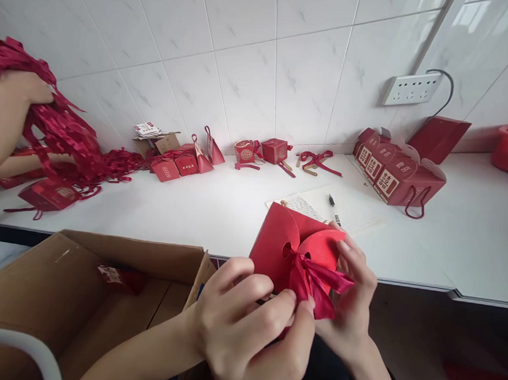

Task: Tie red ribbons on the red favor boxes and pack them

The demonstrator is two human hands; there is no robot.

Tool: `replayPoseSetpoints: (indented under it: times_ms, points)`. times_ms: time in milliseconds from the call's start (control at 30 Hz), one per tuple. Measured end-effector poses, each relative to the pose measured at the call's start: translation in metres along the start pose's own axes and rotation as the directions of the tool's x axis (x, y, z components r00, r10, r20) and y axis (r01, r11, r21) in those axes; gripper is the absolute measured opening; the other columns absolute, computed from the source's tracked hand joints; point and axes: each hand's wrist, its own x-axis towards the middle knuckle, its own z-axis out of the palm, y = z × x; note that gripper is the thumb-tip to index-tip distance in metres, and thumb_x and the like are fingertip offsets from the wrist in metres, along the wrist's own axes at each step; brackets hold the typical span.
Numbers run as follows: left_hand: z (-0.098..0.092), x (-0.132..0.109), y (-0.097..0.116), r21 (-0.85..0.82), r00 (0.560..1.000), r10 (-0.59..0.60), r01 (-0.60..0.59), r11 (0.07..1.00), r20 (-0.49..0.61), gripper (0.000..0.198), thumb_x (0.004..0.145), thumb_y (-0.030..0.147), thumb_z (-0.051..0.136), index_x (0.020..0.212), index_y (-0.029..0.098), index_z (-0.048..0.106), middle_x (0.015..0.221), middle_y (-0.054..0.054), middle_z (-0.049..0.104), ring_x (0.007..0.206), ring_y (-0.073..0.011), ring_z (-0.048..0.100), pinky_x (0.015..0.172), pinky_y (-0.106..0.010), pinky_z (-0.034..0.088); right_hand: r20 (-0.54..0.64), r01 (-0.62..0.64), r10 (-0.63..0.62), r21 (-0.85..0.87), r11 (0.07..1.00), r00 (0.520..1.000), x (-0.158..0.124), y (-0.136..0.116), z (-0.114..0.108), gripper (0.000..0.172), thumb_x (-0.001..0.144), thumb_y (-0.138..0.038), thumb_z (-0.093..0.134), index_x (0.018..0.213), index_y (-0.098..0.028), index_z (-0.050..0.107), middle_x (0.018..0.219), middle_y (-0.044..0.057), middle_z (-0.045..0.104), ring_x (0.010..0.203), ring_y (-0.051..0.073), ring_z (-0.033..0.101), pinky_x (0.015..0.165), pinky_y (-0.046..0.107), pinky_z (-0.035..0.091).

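A red gift box (272,237) is held up in front of me, just off the table's front edge. Its curved top flaps overlap, and a dark red satin ribbon (324,277) passes through two holes there, with loose ends hanging. My left hand (256,328) is closed, its thumb and fingertips pinching the ribbon below the holes. Around the box's right side wraps my right hand (354,299), supporting it; part of that hand is hidden behind the box and ribbon.
An open cardboard carton (134,243) with one red box (121,279) inside stands at lower left. Another person's arm (9,103) lifts a ribbon bundle (55,123). Several red boxes line the wall; a notebook (358,216) and pen (334,209) lie behind my box.
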Motion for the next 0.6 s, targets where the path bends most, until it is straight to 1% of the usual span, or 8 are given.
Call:
replayPoseSetpoints:
  times_ms: [100,233,300,367,433,500,533,600]
  points:
    - [-0.003,-0.001,-0.003,-0.018,0.996,0.077,-0.077,0.997,0.032,0.011,0.065,0.007,0.072,0.067,0.016,0.066,0.074,0.002,0.065,0.059,-0.0102,0.055,0.056,-0.031,0.044,0.004,0.02,-0.02,-0.007,1.0,1.0,0.001,-0.001,-0.002,0.081,0.074,-0.032,0.073,0.14,-0.024,0.027,0.14,0.016,0.029,0.13,0.037,0.029,0.101,0.063,0.031]
    - [-0.007,-0.002,-0.004,0.005,0.993,0.111,-0.112,0.994,0.039,0.011,0.066,0.01,0.072,0.072,0.018,0.067,0.074,0.002,0.065,0.059,-0.0099,0.055,0.056,-0.03,0.044,0.002,0.037,-0.037,-0.015,0.999,0.999,0.002,-0.001,-0.003,0.082,0.073,-0.032,0.074,0.14,-0.023,0.028,0.14,0.016,0.03,0.13,0.038,0.03,0.101,0.063,0.031]
    - [-0.009,0.0,-0.003,0.015,0.993,0.108,-0.109,0.994,0.043,0.011,0.068,0.011,0.072,0.075,0.018,0.066,0.074,0.003,0.065,0.06,-0.0095,0.055,0.057,-0.029,0.044,-0.001,0.044,-0.044,-0.022,0.999,0.999,0.002,-0.001,-0.003,0.083,0.072,-0.032,0.075,0.14,-0.023,0.028,0.139,0.016,0.031,0.13,0.038,0.03,0.101,0.063,0.031]
    - [-0.012,0.005,-0.005,0.028,0.997,0.044,-0.046,0.999,0.06,0.012,0.07,0.01,0.07,0.076,0.019,0.065,0.073,0.003,0.066,0.059,-0.0092,0.056,0.058,-0.029,0.045,0.003,0.042,-0.042,-0.028,0.999,0.999,0.002,-0.001,-0.004,0.085,0.071,-0.031,0.075,0.14,-0.023,0.027,0.139,0.016,0.031,0.13,0.038,0.03,0.101,0.063,0.031]
    - [-0.015,0.009,-0.013,0.022,0.988,-0.034,0.031,0.999,0.149,0.011,0.074,0.011,0.067,0.08,0.019,0.063,0.069,0.003,0.065,0.059,-0.0095,0.056,0.058,-0.028,0.045,0.012,0.039,-0.039,-0.03,0.999,0.999,0.002,0.0,-0.005,0.086,0.07,-0.029,0.075,0.14,-0.024,0.026,0.14,0.016,0.03,0.13,0.038,0.03,0.101,0.063,0.032]
    - [-0.017,0.011,-0.027,0.055,0.967,-0.118,0.108,0.993,0.224,0.009,0.078,0.013,0.065,0.084,0.019,0.061,0.064,0.003,0.062,0.056,-0.0097,0.055,0.057,-0.027,0.045,0.039,0.04,-0.039,-0.033,0.999,0.999,0.002,0.0,-0.005,0.085,0.07,-0.026,0.075,0.14,-0.025,0.026,0.14,0.015,0.029,0.13,0.037,0.03,0.101,0.062,0.033]
    - [-0.018,0.011,-0.035,0.094,0.957,-0.163,0.144,0.985,0.239,0.01,0.079,0.014,0.063,0.086,0.02,0.059,0.062,0.003,0.059,0.055,-0.0097,0.053,0.057,-0.027,0.045,0.057,0.044,-0.042,-0.038,0.998,0.997,0.002,0.0,-0.005,0.085,0.07,-0.025,0.074,0.14,-0.026,0.026,0.14,0.014,0.029,0.13,0.036,0.03,0.1,0.061,0.034]
    - [-0.019,0.008,-0.051,0.195,0.94,-0.265,0.224,0.955,0.214,0.012,0.081,0.013,0.06,0.091,0.019,0.057,0.061,0.004,0.056,0.053,-0.0099,0.051,0.059,-0.027,0.046,0.09,0.042,-0.037,-0.052,0.998,0.995,0.003,0.001,-0.005,0.083,0.071,-0.024,0.073,0.139,-0.027,0.026,0.14,0.014,0.03,0.13,0.036,0.03,0.099,0.061,0.037]
